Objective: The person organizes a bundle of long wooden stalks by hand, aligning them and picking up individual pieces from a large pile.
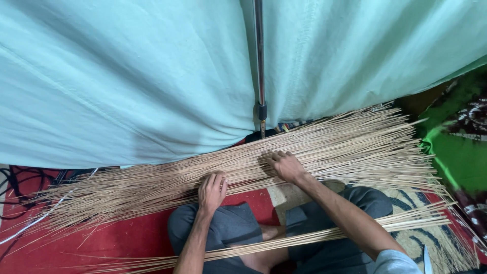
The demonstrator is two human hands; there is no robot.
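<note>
A wide spread of long thin pale sticks [324, 147] lies across the floor in front of me, running from lower left to upper right. My left hand [211, 190] rests palm down on the sticks near the middle, fingers together. My right hand [285, 165] lies flat on the sticks a little further right, its fingers spread among them. Neither hand is closed around a stick. A smaller bundle of the same sticks [314, 237] lies across my lap, over my grey trousers.
A pale green cloth [127, 76] hangs behind the sticks, with a metal pole [259, 56] standing at its middle. A red patterned mat [122, 241] covers the floor. Black and white cables [20, 195] lie at the left. Green fabric [456, 152] sits at the right.
</note>
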